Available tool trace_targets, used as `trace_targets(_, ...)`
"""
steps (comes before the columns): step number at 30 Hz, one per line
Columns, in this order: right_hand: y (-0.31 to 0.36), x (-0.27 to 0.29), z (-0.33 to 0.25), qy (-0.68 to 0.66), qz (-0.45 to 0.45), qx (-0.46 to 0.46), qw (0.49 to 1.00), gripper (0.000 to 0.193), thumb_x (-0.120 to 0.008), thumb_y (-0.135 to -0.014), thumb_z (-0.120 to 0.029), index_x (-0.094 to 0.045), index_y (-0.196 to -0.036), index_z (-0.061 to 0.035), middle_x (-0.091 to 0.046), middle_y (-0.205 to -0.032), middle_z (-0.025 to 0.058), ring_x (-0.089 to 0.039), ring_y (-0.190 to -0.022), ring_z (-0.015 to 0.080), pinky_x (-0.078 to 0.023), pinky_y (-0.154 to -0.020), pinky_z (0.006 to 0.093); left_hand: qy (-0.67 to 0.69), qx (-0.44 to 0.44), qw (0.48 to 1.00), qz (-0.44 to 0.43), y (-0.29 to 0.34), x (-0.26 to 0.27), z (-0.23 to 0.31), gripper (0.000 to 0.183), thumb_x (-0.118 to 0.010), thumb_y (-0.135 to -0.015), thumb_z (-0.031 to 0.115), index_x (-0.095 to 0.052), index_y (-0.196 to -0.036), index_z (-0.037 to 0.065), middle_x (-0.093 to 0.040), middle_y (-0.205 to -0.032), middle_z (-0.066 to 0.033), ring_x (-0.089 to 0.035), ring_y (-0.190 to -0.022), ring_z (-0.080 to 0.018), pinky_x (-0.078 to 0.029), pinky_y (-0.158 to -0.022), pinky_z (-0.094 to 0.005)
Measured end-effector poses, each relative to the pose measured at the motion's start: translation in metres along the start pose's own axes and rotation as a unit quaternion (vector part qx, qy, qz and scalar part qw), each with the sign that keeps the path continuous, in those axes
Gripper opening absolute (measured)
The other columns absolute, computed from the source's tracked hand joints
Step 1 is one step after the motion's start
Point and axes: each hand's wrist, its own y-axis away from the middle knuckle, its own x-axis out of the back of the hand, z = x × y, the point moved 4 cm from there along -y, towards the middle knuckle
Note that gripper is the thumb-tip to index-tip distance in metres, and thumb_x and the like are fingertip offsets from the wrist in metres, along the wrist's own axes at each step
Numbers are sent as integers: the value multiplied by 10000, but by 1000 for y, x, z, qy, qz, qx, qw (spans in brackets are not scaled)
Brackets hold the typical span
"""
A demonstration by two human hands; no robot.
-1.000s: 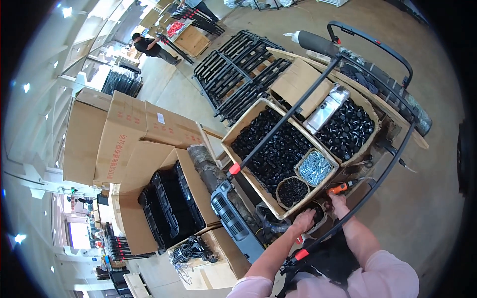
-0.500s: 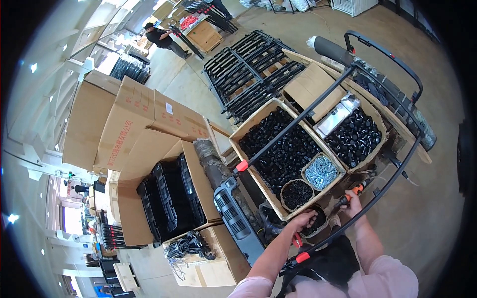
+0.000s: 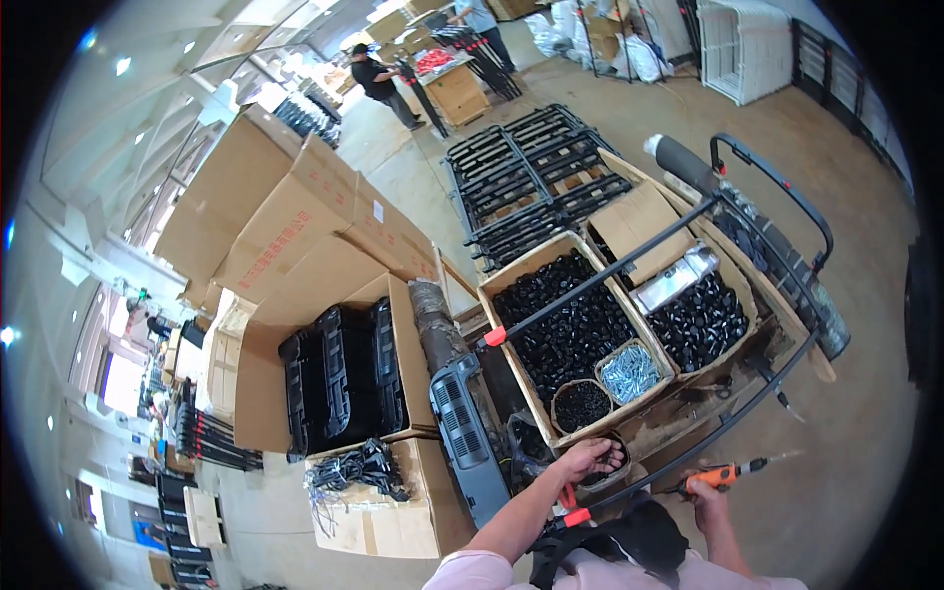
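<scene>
My left hand (image 3: 593,459) is over a small tub (image 3: 624,470) at the near edge of the bins, its fingers curled together; whatever they pinch is too small to tell. An orange power screwdriver (image 3: 723,476) is gripped in my right hand (image 3: 704,492), its long bit pointing right. A bent black tube frame (image 3: 605,268) with red end pieces lies across the bins, one side passing between my hands. Beyond my left hand, a large wooden bin (image 3: 504,376) holds black plastic caps, a tub of silvery screws (image 3: 629,375) and a tub of small black parts (image 3: 580,405).
Left of the bins stands a grey vented plastic housing (image 3: 460,433). Farther left, an open carton (image 3: 258,379) holds black molded parts, beside a bundle of black cables (image 3: 359,470). Black metal racks (image 3: 536,177) lie beyond the bins. Another person (image 3: 379,84) stands far off.
My right hand has swung the power screwdriver outward from the tub's side, its bit now pointing right. My left hand has stayed at the small tub, lifting slightly. The whole view has shifted.
</scene>
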Motion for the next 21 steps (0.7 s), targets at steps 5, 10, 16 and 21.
trace_targets(5,26,-83,-90,115,-145,74,980,617,-818,-785,-63,-551,-1341,-45,-716,-1206,140,-693,-1117,242,-633,-877,464,37,-63,997,-5,28,-20,10,296,-520,-1129,271,-626,-1252,24,-711,-1242,-100,-718,-1064,-192,-623,-925,-342)
trace_targets(10,12,-164,-141,310,-301,197,880,592,-825,-793,-94,-585,-1328,-7,-721,-1258,169,-689,-1158,230,-534,-1054,388,140,-184,972,39,56,-50,21,242,-534,-1123,292,-647,-1189,89,-721,-1087,-41,-709,-987,-163,-603,-822,-304)
trace_targets(16,-13,-228,-123,241,-395,227,857,563,-792,-858,-66,-538,-1356,0,-691,-1257,171,-657,-1206,235,-515,-1072,388,237,-322,910,110,96,-65,13,211,-564,-1113,311,-658,-1149,126,-665,-950,26,-642,-806,-108,-533,-706,-264)
trace_targets(21,-19,-260,-92,229,-450,195,841,580,-786,-874,-70,-512,-1380,-2,-683,-1277,190,-660,-1193,241,-525,-1064,397,314,-359,848,230,133,-74,-6,181,-591,-1102,277,-657,-1148,115,-655,-931,32,-627,-797,-103,-520,-700,-252)
